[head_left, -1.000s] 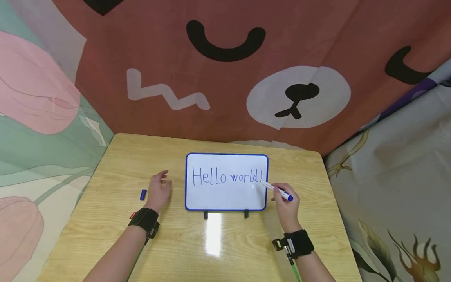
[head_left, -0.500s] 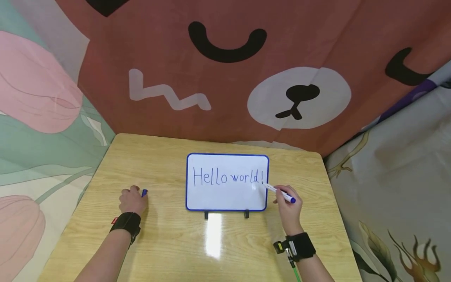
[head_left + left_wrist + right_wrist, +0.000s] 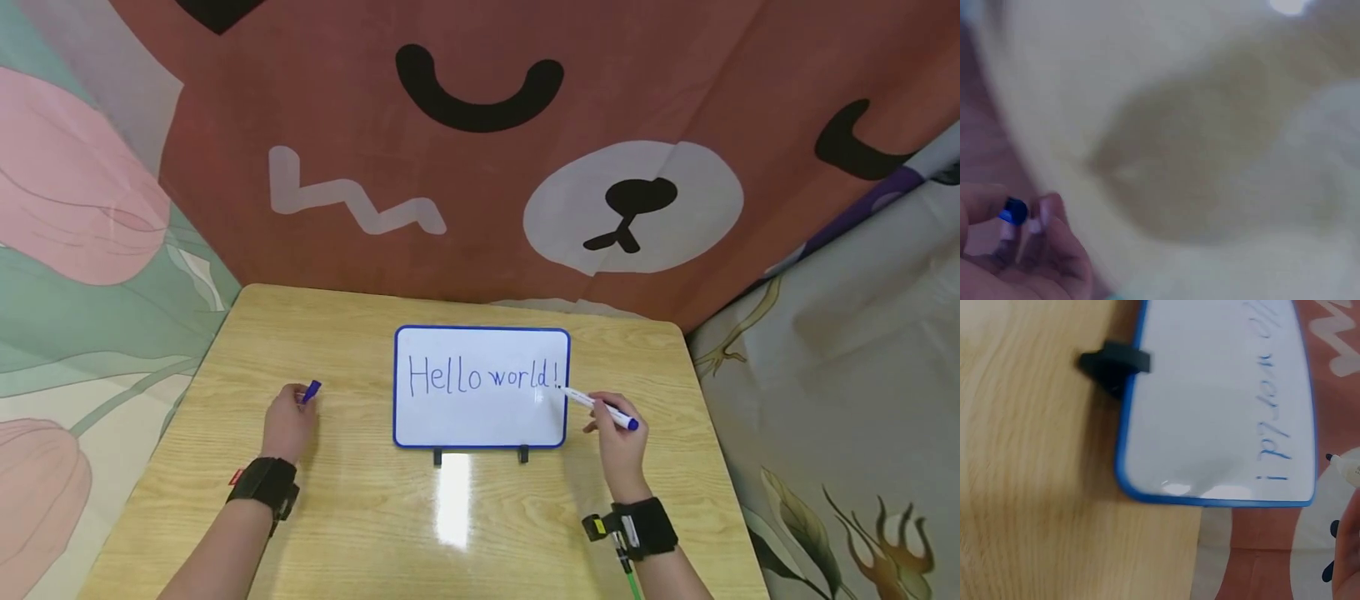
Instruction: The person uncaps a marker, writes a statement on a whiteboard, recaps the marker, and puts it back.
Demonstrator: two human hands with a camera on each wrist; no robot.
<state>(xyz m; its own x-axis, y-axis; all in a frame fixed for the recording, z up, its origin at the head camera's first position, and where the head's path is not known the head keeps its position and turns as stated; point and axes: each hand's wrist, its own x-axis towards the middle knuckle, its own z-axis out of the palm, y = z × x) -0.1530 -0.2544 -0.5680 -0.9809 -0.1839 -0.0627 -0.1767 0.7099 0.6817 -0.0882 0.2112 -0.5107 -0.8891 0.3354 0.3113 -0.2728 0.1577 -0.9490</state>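
Note:
My left hand (image 3: 288, 423) pinches a small blue marker cap (image 3: 311, 392) at the left side of the table. In the left wrist view the cap (image 3: 1014, 212) sits between thumb and fingers. My right hand (image 3: 621, 442) grips a white marker with a blue end (image 3: 600, 407), its tip pointing left toward the whiteboard. The blue-framed whiteboard (image 3: 480, 421) stands mid-table and reads "Hello world!". In the right wrist view the marker (image 3: 1347, 467) shows its dark uncapped tip, apart from the board; only part of the right hand appears there.
Two black feet (image 3: 438, 456) hold the whiteboard up on the wooden table (image 3: 360, 533). A brown curtain with a bear print (image 3: 480, 192) hangs behind the table's far edge. Patterned cloths flank both sides. A green cable (image 3: 632, 583) trails from the right wrist strap.
My left hand moved left and down to the cap lying on the table, and now pinches it, tilted and slightly farther forward. The right hand drew the marker slightly right and down.

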